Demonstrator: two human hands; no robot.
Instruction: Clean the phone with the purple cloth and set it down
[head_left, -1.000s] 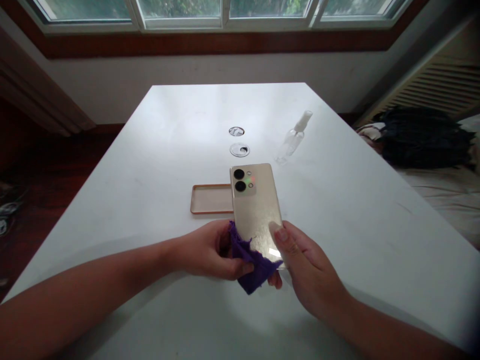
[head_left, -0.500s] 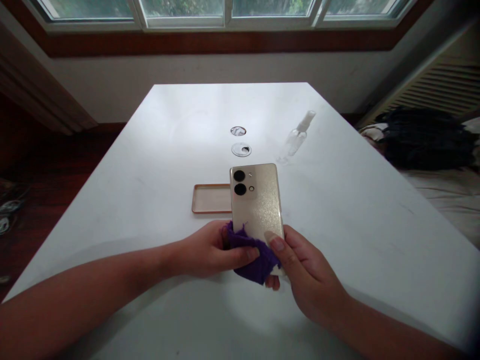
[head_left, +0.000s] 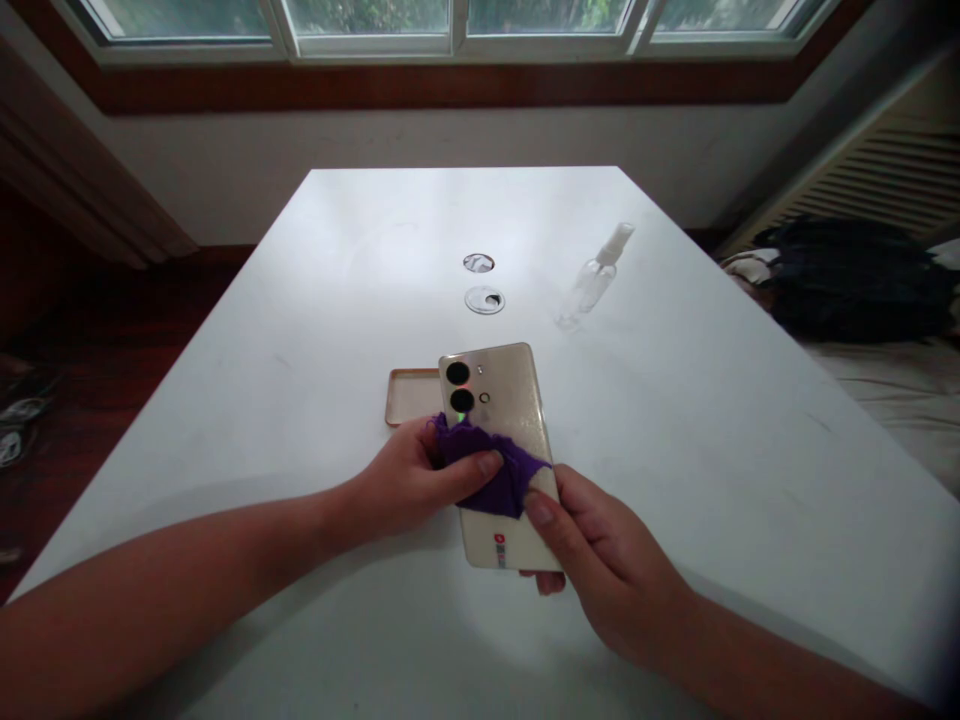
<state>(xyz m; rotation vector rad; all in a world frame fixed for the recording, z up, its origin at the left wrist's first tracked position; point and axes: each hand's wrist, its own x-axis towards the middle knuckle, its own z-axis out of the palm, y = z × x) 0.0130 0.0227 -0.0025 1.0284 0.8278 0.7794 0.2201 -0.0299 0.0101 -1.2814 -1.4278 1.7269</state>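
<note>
A gold smartphone [head_left: 517, 400] is held back side up over the table, its two black lenses at the upper left. My right hand [head_left: 607, 550] grips its lower right edge, thumb on the back and fingertips showing beneath. With my left hand [head_left: 405, 475] closed on a purple cloth [head_left: 495, 480], the thumb presses the cloth across the middle of the phone's back. Some left fingers are hidden behind the phone and cloth. Behind the phone lies a shallow phone case [head_left: 409, 395] with a brown rim, partly covered by the phone.
A clear spray bottle [head_left: 596, 280] lies on the white table [head_left: 262, 350] at the back right. Two round grommets [head_left: 484, 300] are set in the tabletop. Dark cloth [head_left: 855, 275] is heaped on a bed at the right. A window stands beyond the wall's lower part.
The purple cloth has moved up the phone's back, uncovering a small red mark and label near the bottom. The phone has shifted slightly left and down and tilted a little.
</note>
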